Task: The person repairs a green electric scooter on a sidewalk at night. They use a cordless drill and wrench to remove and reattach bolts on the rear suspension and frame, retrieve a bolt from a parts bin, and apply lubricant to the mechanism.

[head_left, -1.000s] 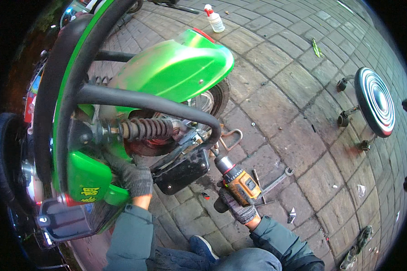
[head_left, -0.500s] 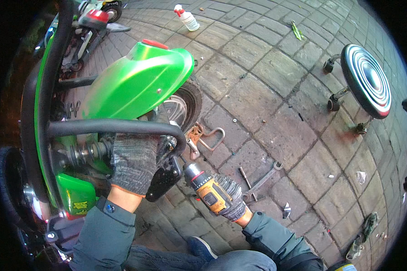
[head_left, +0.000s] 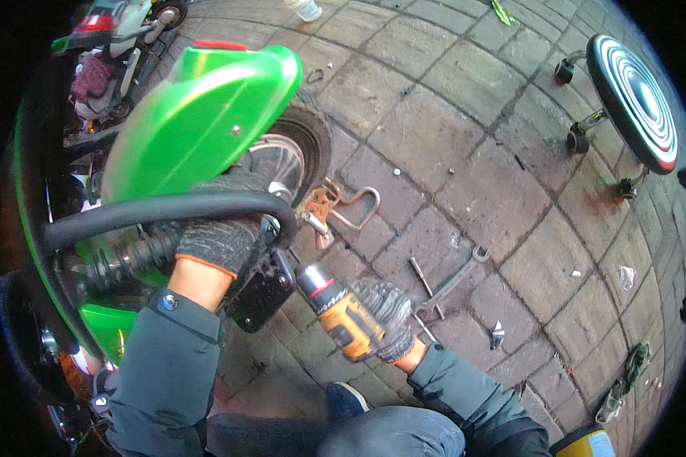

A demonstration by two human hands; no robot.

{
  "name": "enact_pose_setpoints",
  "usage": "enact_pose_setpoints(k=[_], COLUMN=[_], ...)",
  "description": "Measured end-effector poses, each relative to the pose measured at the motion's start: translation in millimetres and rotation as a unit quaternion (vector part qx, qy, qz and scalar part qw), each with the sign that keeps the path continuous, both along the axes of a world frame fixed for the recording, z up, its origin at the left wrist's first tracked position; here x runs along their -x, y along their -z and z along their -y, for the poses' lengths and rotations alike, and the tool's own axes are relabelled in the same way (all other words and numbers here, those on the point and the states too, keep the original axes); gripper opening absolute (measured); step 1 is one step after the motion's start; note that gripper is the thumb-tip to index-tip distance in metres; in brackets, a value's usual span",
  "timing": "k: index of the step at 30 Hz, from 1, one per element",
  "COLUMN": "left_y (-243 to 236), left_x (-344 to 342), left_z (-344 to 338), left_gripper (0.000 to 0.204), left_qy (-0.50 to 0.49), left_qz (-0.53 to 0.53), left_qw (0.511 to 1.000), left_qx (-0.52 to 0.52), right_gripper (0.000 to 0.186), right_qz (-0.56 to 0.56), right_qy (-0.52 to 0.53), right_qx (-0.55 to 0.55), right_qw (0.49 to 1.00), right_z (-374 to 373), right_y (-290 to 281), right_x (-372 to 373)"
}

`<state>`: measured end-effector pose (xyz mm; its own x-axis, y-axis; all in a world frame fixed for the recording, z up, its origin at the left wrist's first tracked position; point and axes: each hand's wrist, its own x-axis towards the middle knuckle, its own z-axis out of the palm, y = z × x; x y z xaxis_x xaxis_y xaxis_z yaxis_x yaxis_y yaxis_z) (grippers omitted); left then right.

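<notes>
My left hand (head_left: 217,236) in a grey knit glove reaches beneath the curved black tube (head_left: 152,210) toward the wheel (head_left: 301,137) of the green vehicle; its fingers are hidden or blurred there. The green fender (head_left: 183,129) is above it, the shock spring (head_left: 114,263) beside it. My right hand (head_left: 389,320), gloved too, grips a yellow-and-black cordless drill (head_left: 343,320), whose front end is near the black plate (head_left: 263,289). A rusty metal bracket (head_left: 320,202) lies on the paving by the tire, and a wrench (head_left: 457,282) and a metal bar (head_left: 423,278) lie right of the drill.
A wheeled round stool (head_left: 636,103) stands at the right on the paving. A white container (head_left: 303,9) is at the top, parked scooters (head_left: 114,68) at the upper left. A leaf (head_left: 503,11) and a crumpled rag (head_left: 625,381) lie on the ground.
My left hand has moved up from the lower part of the vehicle to beneath the tube near the wheel. The drill shifted left and tilted. The camera view has also shifted.
</notes>
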<state>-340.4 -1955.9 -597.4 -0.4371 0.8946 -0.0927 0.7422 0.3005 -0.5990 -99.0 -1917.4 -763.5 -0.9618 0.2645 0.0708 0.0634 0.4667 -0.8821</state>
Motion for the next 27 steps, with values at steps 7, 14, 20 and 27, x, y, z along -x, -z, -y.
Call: enact_pose_setpoints(k=[7, 14, 20, 27], left_y=[-2.0, -1.5, -38.8, 73.0], left_x=[-0.1, -8.5, -63.2, -216.9], left_z=[-0.2, -18.6, 14.8, 75.1], left_gripper=[0.027, 0.027, 0.027, 0.017], left_qy=[0.012, -0.029, 0.059, -0.129], left_qz=[0.002, 0.052, 0.025, 0.431], left_qw=[1.000, 0.998, 0.996, 0.856], left_qx=[0.009, 0.020, -0.057, -0.254], right_gripper=[0.056, 0.043, 0.025, 0.026], right_qz=[-0.193, -0.111, -0.152, 0.083], right_qy=[0.077, 0.088, 0.074, 0.342], right_qx=[0.248, 0.134, 0.009, 0.244], right_qw=[0.946, 0.981, 0.986, 0.904], right_z=[5.3, -9.2, -36.2, -93.9], right_y=[4.4, -9.5, -10.9, -2.1], right_x=[-1.8, 0.0, -67.4, -239.4])
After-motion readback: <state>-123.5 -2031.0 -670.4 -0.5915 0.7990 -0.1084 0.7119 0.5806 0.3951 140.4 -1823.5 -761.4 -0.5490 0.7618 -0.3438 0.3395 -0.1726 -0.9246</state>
